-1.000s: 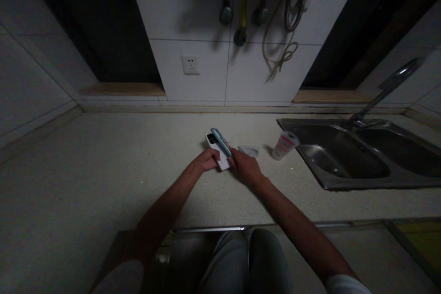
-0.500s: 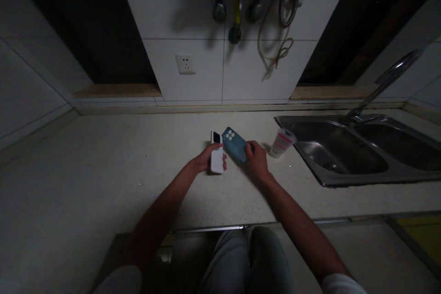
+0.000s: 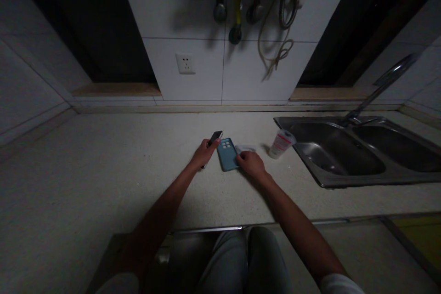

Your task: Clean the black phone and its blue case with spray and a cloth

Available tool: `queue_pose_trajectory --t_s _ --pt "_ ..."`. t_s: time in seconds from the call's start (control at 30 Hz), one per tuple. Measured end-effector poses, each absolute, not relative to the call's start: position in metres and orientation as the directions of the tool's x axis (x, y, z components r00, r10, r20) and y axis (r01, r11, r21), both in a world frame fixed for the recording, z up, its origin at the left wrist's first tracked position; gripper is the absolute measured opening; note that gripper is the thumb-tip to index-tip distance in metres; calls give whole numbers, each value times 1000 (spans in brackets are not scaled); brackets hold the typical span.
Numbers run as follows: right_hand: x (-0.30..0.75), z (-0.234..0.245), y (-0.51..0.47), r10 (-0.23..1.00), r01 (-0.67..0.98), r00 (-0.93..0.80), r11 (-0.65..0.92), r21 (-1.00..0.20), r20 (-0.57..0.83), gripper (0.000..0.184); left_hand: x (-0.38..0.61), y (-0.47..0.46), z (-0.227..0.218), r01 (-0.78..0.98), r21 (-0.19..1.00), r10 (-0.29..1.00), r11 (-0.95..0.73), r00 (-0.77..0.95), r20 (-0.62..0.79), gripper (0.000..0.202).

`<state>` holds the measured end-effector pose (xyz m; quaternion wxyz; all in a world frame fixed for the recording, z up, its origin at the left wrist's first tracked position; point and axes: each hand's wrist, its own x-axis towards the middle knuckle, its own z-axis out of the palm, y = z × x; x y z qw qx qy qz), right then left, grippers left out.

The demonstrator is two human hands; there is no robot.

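Observation:
My left hand [image 3: 202, 154] grips a phone [image 3: 215, 138], tilted up on edge above the pale countertop [image 3: 103, 165], its dark face turned toward me. A teal phone case [image 3: 227, 154] lies flat on the counter just right of it, camera cut-outs at its far end. My right hand [image 3: 251, 164] rests with closed fingers on the case's right edge. A small white sheet or packet [image 3: 245, 148] lies just behind my right hand.
A small white bottle with a red label [image 3: 280, 143] stands tilted by the left rim of a double steel sink [image 3: 347, 154] with a tap [image 3: 386, 83]. Hoses [image 3: 241, 4] and a wall socket [image 3: 186, 63] hang on the tiled wall behind.
The case has come off the phone and now lies flat on the counter. My left hand has turned the phone up on edge, its white back swung away.

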<state>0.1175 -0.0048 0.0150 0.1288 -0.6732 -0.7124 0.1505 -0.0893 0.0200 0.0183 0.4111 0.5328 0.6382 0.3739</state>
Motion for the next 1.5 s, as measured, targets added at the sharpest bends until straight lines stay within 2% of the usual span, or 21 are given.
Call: queue_pose_trajectory --t_s 0.07,0.13,0.27,0.4,0.53,0.83,1.0,1.3,1.5 --pt "115 18 -7 992 946 -95 63 -319 -85 38 -90 17 20 584 799 987 141 -141 -71 63" --pt "113 21 -9 985 960 -115 77 -269 -127 41 -91 13 20 707 688 984 165 -168 -64 68" --pt "111 26 -12 973 972 -131 88 -220 -189 43 -92 10 17 844 507 980 174 -198 -5 74" --pt "113 29 -12 970 974 -138 96 -207 -202 44 -93 8 14 905 387 980 177 -200 19 72" --pt "114 28 -12 970 977 -137 100 -186 -199 43 -93 8 13 925 333 981 181 -194 5 71" --pt "115 29 -13 962 977 -156 116 -181 -224 43 -93 8 9 956 236 978 174 -197 75 68" --pt "116 30 -13 954 973 -190 151 -177 -231 44 -96 10 5 956 224 975 189 -209 71 67" --pt "117 29 -13 939 961 -262 232 -151 -224 43 -97 12 -1 984 92 959 156 -173 223 63" --pt "117 30 -13 923 949 -307 278 -151 -232 42 -96 13 -3 977 108 957 184 -203 206 65"
